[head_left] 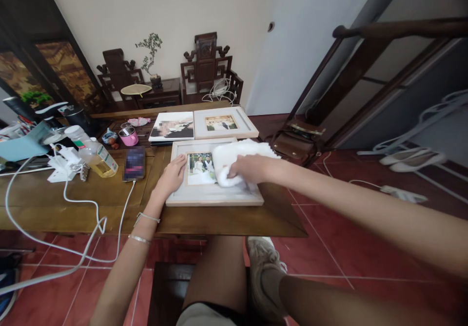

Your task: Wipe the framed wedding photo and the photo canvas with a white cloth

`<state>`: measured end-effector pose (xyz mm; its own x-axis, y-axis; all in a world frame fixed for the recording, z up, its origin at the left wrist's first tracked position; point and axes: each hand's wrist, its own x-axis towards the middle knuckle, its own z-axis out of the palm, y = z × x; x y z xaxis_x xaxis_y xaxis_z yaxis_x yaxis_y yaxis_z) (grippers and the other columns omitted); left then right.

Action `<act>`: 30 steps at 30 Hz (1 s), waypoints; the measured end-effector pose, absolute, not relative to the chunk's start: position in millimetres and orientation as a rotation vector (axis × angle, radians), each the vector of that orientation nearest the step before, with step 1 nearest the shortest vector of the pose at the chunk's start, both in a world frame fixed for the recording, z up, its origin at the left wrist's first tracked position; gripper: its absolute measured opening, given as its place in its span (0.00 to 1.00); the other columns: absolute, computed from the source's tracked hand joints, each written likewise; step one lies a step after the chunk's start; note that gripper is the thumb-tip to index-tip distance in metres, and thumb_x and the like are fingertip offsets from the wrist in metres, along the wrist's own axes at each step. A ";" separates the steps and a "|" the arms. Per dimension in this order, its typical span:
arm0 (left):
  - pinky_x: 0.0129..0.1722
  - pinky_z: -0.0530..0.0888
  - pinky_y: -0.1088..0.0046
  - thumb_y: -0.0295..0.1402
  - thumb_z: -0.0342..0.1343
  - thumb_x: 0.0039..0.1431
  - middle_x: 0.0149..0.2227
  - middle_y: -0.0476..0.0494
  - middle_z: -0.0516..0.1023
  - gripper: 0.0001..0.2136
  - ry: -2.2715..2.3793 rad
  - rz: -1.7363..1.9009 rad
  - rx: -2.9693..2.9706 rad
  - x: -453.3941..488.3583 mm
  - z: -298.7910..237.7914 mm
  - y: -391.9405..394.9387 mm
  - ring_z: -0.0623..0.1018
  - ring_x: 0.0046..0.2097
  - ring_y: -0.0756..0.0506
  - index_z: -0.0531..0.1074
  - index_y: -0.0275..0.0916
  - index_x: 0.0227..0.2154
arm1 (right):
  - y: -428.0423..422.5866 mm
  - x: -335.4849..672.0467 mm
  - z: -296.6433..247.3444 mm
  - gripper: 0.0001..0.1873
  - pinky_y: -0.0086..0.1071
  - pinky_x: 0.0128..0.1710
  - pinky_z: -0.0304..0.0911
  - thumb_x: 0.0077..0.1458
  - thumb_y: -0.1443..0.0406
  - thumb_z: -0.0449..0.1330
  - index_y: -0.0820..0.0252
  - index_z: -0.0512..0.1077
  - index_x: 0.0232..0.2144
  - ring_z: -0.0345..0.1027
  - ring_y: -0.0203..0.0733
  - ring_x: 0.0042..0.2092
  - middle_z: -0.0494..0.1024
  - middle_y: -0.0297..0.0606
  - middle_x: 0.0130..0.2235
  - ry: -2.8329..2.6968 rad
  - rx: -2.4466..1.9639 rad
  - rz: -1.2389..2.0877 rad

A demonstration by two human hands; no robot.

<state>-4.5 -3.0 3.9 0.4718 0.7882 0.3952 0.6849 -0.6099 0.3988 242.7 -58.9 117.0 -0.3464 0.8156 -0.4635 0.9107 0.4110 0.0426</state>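
A pale wooden picture frame point(204, 198) with a photo of two people lies flat near the front edge of the low wooden table point(91, 194). My left hand point(171, 176) rests flat on the frame's left border, fingers stretched out. My right hand point(245, 168) presses down on a white cloth point(226, 158) that covers the right side of the photo, fingers curled over the cloth.
Behind lie a second pale frame point(224, 123) and a photo print point(172, 127). To the left are a phone point(134, 163) on a white cable, an oil bottle point(95, 156), a pink cup point(128, 136) and a power strip point(63, 166). A brown bag point(298, 143) sits on the red tiled floor.
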 end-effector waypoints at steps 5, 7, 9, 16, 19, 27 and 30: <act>0.62 0.62 0.60 0.16 0.43 0.54 0.57 0.37 0.70 0.23 1.349 0.865 2.498 -5.5 -1.3 0.2 0.67 0.61 0.43 0.71 0.33 0.51 | -22.1 266.4 101.9 0.33 0.68 0.52 0.50 0.50 0.81 0.49 0.46 0.72 0.51 0.49 0.61 0.62 0.66 0.41 0.59 2.301 1.647 -0.044; 0.63 0.62 0.61 0.14 0.42 0.51 0.57 0.38 0.70 0.26 1.369 0.882 2.484 -6.2 -4.0 1.5 0.67 0.61 0.44 0.71 0.33 0.51 | -21.6 266.0 101.6 0.32 0.69 0.52 0.48 0.50 0.81 0.50 0.47 0.73 0.50 0.48 0.62 0.63 0.67 0.41 0.58 2.290 1.650 -0.055; 0.63 0.62 0.61 0.13 0.42 0.49 0.57 0.37 0.70 0.27 1.367 0.907 2.476 -6.8 -6.7 2.6 0.67 0.61 0.44 0.71 0.32 0.51 | -33.3 258.7 107.1 0.31 0.70 0.52 0.49 0.50 0.82 0.50 0.49 0.74 0.48 0.51 0.62 0.62 0.70 0.44 0.56 2.232 1.625 -0.099; 0.62 0.63 0.60 0.13 0.42 0.49 0.56 0.38 0.72 0.27 1.323 1.004 2.459 -8.2 -14.2 5.6 0.68 0.60 0.44 0.71 0.34 0.50 | -101.8 228.3 144.9 0.23 0.58 0.43 0.64 0.48 0.80 0.56 0.65 0.75 0.47 0.69 0.63 0.49 0.74 0.57 0.48 2.018 1.391 -0.247; 0.62 0.63 0.60 0.13 0.42 0.50 0.56 0.37 0.71 0.26 1.332 1.002 2.454 -7.7 -14.9 5.7 0.68 0.60 0.44 0.71 0.33 0.50 | -106.8 227.4 150.2 0.20 0.48 0.42 0.66 0.48 0.78 0.58 0.66 0.76 0.45 0.71 0.61 0.46 0.75 0.55 0.46 2.062 1.329 -0.303; 0.62 0.62 0.62 0.13 0.42 0.50 0.56 0.34 0.71 0.25 1.368 0.961 2.460 -5.6 -7.8 2.6 0.68 0.60 0.43 0.72 0.29 0.50 | -100.5 176.8 135.2 0.20 0.45 0.44 0.65 0.54 0.77 0.53 0.63 0.73 0.47 0.67 0.57 0.50 0.73 0.53 0.48 2.429 1.092 -0.325; 0.61 0.64 0.63 0.15 0.43 0.51 0.56 0.34 0.71 0.23 1.344 0.929 2.477 -5.4 -2.7 2.2 0.69 0.59 0.42 0.73 0.29 0.49 | -101.1 155.8 126.9 0.19 0.48 0.44 0.64 0.54 0.76 0.53 0.63 0.72 0.47 0.63 0.60 0.53 0.71 0.52 0.51 2.557 1.031 -0.234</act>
<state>-5.4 2.2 -2.7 0.3983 0.8047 0.4403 0.6965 -0.5776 0.4258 155.8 -101.1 126.9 -0.6625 0.6340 -0.3989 0.6959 0.7180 -0.0144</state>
